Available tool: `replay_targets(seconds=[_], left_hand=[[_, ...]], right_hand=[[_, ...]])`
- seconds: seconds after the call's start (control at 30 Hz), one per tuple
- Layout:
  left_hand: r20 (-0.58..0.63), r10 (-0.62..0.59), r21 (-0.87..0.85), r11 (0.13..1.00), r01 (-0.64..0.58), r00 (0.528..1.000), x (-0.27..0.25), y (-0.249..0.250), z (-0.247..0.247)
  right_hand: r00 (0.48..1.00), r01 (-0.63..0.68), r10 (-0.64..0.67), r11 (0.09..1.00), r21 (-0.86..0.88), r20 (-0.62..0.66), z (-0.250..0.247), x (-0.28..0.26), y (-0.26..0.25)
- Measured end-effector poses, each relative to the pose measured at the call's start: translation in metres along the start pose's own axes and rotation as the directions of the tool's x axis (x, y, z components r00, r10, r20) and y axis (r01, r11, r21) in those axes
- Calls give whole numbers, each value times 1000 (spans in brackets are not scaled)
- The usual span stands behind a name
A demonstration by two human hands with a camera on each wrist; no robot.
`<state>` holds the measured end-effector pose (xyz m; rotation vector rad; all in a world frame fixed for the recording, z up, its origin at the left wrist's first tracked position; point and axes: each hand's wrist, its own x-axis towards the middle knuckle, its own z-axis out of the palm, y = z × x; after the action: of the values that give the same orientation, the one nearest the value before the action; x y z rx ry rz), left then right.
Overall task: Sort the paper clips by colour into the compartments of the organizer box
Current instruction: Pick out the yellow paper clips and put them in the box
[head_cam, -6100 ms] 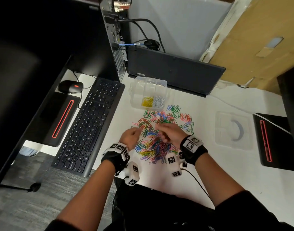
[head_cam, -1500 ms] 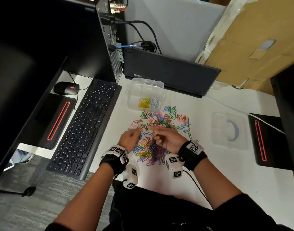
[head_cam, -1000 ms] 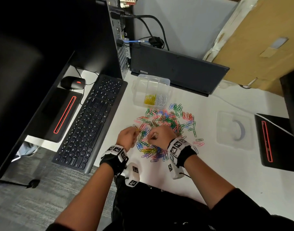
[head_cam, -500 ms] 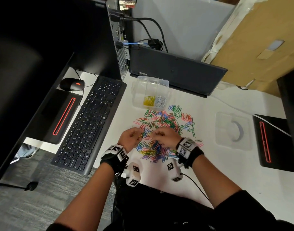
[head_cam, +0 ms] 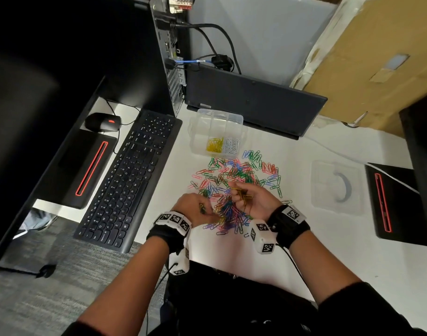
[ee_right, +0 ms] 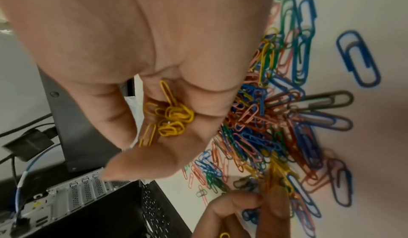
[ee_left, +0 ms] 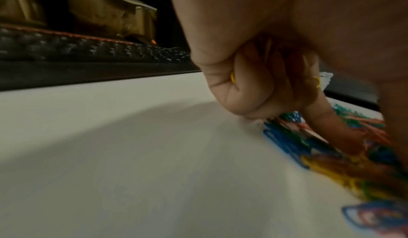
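right hand (head_cam: 252, 201) flipped palm-up since a moment ago, cupping yellow clips (ee_right: 171, 118); left hand (head_cam: 195, 209) pinching more at the pile (head_cam: 234, 180) edge

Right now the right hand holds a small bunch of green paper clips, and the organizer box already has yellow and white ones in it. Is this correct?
Not quite. The clips in the right hand are yellow paper clips, not green, as the right wrist view shows. The rest stands: the organizer box already has yellow and white ones in it.
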<state>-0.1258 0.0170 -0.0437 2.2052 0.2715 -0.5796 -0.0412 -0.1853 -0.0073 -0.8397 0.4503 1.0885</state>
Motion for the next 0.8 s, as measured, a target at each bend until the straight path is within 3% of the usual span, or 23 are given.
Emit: replay_targets(seconds=[0.1,0.23,0.4,0.5,0.57,0.7,0.8], left_hand=[[14,9,106,994,-10,1000,2,-1,4],[1,55,59,997,-55,998,2,5,9],[-90,54,-66,996,-61,994,6,12,11],[-146,31,-160,986,-55,989,5,12,8],[-162,12,-184,982,-42,987,6,8,5],[-160,-54,-251,968,12,986,11,-1,-2],[-124,-100,-234,970,69,987,16,-11,-5]], right_hand=[[997,-4,-9,988,-157,-77,1,-3,3],[984,-17,-78,854,-520,-160,7,-8,6],[972,-75,-100,729,-680,-214,4,-10,11],[962,-7,-239,465,-886,-133,-1,-11,15],[970,29,-240,301,-953,-46,-4,-11,17],[985,29,-171,174,-984,-1,2,-8,23],[983,66,-183,213,-975,26,4,0,30]])
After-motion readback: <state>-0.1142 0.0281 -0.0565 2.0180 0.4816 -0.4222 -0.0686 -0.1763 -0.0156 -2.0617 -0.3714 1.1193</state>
